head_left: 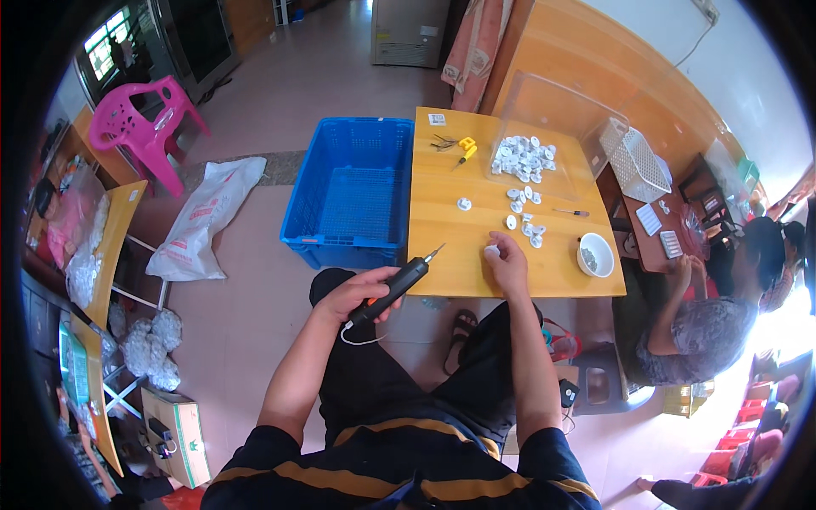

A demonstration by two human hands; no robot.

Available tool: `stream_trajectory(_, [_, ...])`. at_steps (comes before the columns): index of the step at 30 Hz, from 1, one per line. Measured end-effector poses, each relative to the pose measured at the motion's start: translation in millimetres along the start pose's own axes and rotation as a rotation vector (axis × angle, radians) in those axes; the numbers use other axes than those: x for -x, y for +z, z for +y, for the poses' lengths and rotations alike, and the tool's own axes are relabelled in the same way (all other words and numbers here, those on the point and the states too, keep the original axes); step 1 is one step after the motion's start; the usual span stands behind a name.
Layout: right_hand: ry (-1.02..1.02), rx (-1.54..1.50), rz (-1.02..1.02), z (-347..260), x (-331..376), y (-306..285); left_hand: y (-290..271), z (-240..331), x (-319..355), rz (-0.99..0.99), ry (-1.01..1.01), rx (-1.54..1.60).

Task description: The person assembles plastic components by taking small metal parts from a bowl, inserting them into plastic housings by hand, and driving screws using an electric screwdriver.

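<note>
My left hand [355, 294] is wrapped round a black cordless-style electric screwdriver [398, 291] with a thin white cable; its bit points up and to the right, over the front left edge of the wooden table [442, 183]. Above the table's front edge, my right hand [511, 270] pinches a small white plastic part [491, 251], mostly covered by the fingers. Several loose white round parts [533, 231] lie just beyond that hand, and one single white part [464, 204] sits apart to the left. To the right, a white bowl [609, 255] holds small grey pieces, too small to name.
A clear plastic bin [571, 99] with a heap of white parts stands at the table's back right. Yellow-handled tools [467, 146] and a screwdriver [571, 212] lie on the wood. Left of the table is a blue crate [293, 212]. A person [714, 314] sits to the right.
</note>
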State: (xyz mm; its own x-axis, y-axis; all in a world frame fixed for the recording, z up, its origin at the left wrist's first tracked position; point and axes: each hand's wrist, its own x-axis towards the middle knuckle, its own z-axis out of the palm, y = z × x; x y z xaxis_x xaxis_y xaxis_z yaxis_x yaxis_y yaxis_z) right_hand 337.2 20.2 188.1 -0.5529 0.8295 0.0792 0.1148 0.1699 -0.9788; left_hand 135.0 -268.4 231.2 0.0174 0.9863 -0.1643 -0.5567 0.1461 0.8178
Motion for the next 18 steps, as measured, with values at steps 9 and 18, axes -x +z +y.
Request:
stream_trajectory(9, [-0.373, 0.621, 0.104, -29.5, -6.0, -39.4, -3.3, -0.4, 0.5, -0.028, 0.010, -0.020])
stream_trajectory(18, [-0.180, 1.074, 0.374, -58.5, -53.0, -178.3, -13.0, -1.7, 8.3, 0.018, 0.010, -0.013])
